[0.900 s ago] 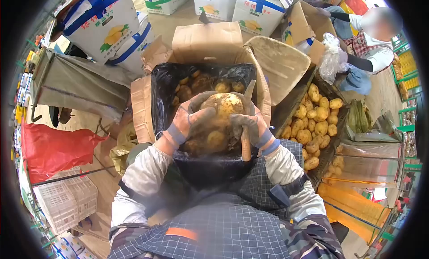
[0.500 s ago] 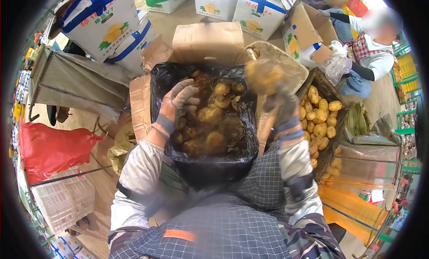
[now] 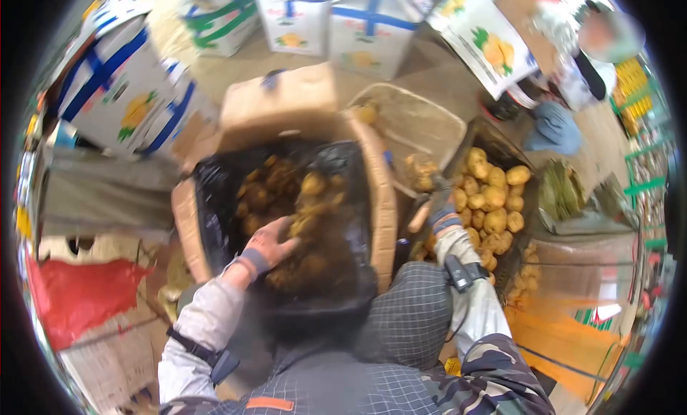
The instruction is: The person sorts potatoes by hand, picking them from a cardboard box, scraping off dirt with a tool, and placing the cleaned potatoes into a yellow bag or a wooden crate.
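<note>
My left hand (image 3: pixel 273 244), in a glove, is over soil-covered potatoes (image 3: pixel 309 186) in a carton lined with a black plastic bag (image 3: pixel 345 236). Its fingers are apart and nothing shows in its grip. My gloved right hand (image 3: pixel 444 201) is right of the carton, with a brownish potato (image 3: pixel 421 170) at its fingertips above the near edge of a shallow tray (image 3: pixel 422 118). Blur hides how its fingers meet the potato. Beside that hand stands a dark crate (image 3: pixel 526 232) of cleaner yellow potatoes (image 3: pixel 494 196).
White and blue fruit cartons (image 3: pixel 372 28) line the back. A person (image 3: pixel 554 125) sits at the upper right beside an opened carton (image 3: pixel 486 42). On the left lie a grey cloth (image 3: pixel 107 196) and a red bag (image 3: pixel 89 293). An orange mesh sheet (image 3: pixel 565 343) is at lower right.
My right hand has moved from above the carton's right edge down and outward, carrying the potato toward the tray and crate. My left hand has shifted lower over the carton. The view has turned right.
</note>
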Motion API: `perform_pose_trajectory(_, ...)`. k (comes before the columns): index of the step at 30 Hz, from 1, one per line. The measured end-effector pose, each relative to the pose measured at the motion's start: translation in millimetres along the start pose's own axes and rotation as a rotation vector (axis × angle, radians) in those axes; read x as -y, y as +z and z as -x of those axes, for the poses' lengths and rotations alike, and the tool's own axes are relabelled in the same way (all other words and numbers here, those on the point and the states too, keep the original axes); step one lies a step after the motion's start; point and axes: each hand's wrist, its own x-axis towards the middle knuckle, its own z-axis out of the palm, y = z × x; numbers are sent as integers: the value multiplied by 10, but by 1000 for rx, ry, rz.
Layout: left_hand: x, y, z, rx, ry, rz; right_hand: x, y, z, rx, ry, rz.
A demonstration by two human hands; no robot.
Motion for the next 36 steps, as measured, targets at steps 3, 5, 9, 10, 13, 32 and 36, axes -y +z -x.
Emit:
perform_pose_trajectory(3,-52,-3,-293,-12,-94,51,-142,-227,-190,63,-55,-73)
perform_pose_trajectory(5,115,172,-650,-103,-90,59,-177,-324,-248,80,-71,-85)
perform_pose_trajectory(9,16,480,-1315,-173,-230,107,-22,41,-108,-160,-41,161)
perform_pose_trajectory(10,105,624,-1460,-184,-267,112,-39,56,-143,-182,-16,177)
perform_pose_trajectory(13,90,768,-1679,-252,-329,-68,-203,-88,-569,-219,-10,221)
perform_pose_trajectory(32,-830,-501,410,81,-25,1657,215,2084,2160,337,-467,907)
perform_pose_trajectory(36,-870,-585,457,24,118,1492,-407,2344,2537,305,-178,871)
